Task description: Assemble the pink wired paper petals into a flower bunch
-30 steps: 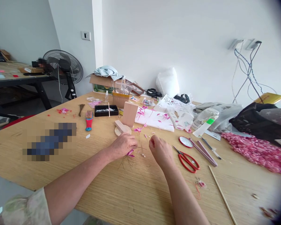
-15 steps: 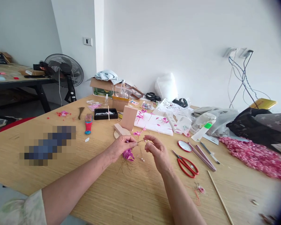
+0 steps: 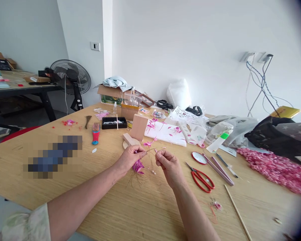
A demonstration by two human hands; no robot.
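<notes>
Near the middle of the table, my left hand [image 3: 130, 159] pinches a thin brown wire stem [image 3: 150, 150] that points right. Purple petals with loose fine wires [image 3: 138, 166] hang just below these fingers; whether they join the stem, I cannot tell. My right hand [image 3: 168, 164] is closed in a pinch close to the stem's free end. A tiny pinkish tip shows at its fingertips, too small to name. Beyond the hands are pink flowers [image 3: 148, 143], and small pearl-like beads [image 3: 153, 172] lie between them.
Red-handled scissors [image 3: 202, 179], a round mirror [image 3: 199, 158] and a wooden stick [image 3: 237, 211] lie to the right. Behind my hands stand wooden blocks [image 3: 139, 127] and a white cloth with petals [image 3: 165, 134]. A black tray [image 3: 106, 126] and red-handled brush [image 3: 95, 134] lie left.
My right hand's fingers, raised and partly spread around the stem before, have folded into a closed pinch slightly lower. My left hand keeps its hold. The view has shifted slightly.
</notes>
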